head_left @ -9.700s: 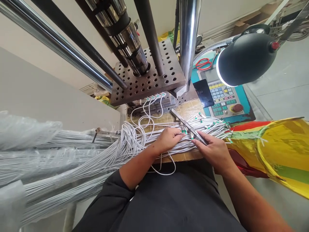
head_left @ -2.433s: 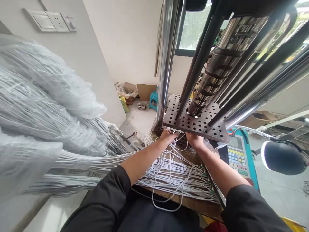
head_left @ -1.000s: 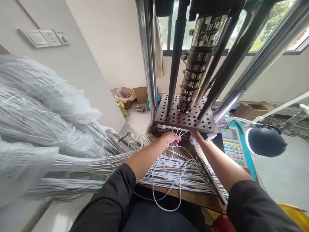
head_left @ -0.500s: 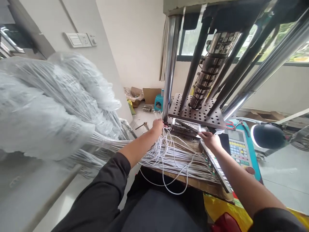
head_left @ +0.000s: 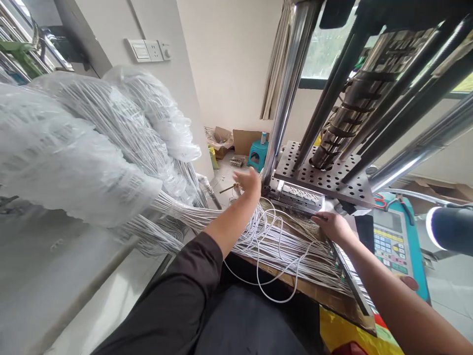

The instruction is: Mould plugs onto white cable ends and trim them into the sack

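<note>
My left hand point(head_left: 248, 180) is raised with its fingers apart, left of the machine's chrome post, holding nothing. White cables point(head_left: 277, 241) run from the left across the wooden bench below it, some of them looped. My right hand point(head_left: 333, 226) has its fingers closed at the front edge of the metal mould point(head_left: 301, 197); a small dark piece shows at the fingertips, too little to name. The mould lies under the perforated plate point(head_left: 327, 180). A long metal bar point(head_left: 351, 278) lies across the cable ends on the right.
Plastic-wrapped cable bundles point(head_left: 74, 153) fill the left side. A teal control panel point(head_left: 399, 241) and a black lamp point(head_left: 449, 231) stand at the right. Behind are a teal stool point(head_left: 257, 154) and a cardboard box point(head_left: 221, 140).
My left hand has opened and moved off the cables. The dark flat bar my right hand held over the mould is no longer seen there. The view has shifted.
</note>
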{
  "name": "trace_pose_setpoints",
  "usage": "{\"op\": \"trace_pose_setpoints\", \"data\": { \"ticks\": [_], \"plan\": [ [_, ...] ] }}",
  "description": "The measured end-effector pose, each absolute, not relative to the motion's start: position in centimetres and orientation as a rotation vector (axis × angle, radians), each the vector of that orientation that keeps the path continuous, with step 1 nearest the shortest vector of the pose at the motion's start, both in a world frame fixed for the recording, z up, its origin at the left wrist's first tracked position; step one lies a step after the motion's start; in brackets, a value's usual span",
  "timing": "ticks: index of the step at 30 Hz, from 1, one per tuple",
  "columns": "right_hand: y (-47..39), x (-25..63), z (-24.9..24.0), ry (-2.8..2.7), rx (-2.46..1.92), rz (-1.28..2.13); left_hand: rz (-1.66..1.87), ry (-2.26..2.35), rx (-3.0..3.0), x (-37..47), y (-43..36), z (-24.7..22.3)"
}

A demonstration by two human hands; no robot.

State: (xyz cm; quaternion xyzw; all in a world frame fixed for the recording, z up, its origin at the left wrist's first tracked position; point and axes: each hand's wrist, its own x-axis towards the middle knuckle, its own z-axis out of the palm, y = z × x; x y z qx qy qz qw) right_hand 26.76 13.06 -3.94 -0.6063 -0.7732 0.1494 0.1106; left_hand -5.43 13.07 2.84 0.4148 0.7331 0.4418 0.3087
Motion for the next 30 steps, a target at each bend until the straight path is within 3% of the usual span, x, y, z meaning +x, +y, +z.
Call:
{"op": "trace_pose_setpoints", "data": {
  "ticks": [7,12,16,20,25,30],
  "plan": [
    [15.0,23.8,-5.0,-2.555,-1.553,0.261,0.683,1.622,1.765,-3.8,9.4,-2.0],
    [14.7,20.5,-5.7,-2.597,-1.502,0.202,0.335,1.782,1.842,-5.5,9.7,-2.3],
    [13.5,22.9,-4.6,-2.496,-1.551,0.198,0.517,1.79,1.936,-4.9,9.1,-1.9],
    [8.2,32.3,-3.7,-2.31,-1.557,0.284,0.623,1.438,2.048,-1.5,8.8,-1.2],
    [-0.9,38.7,-4.3,-2.239,-1.689,0.547,0.481,1.073,2.215,6.6,9.8,-1.2],
    [-3.8,36.2,-6.6,-2.283,-1.824,0.289,0.183,0.814,2.51,13.2,11.0,-2.4]
  ]
}}
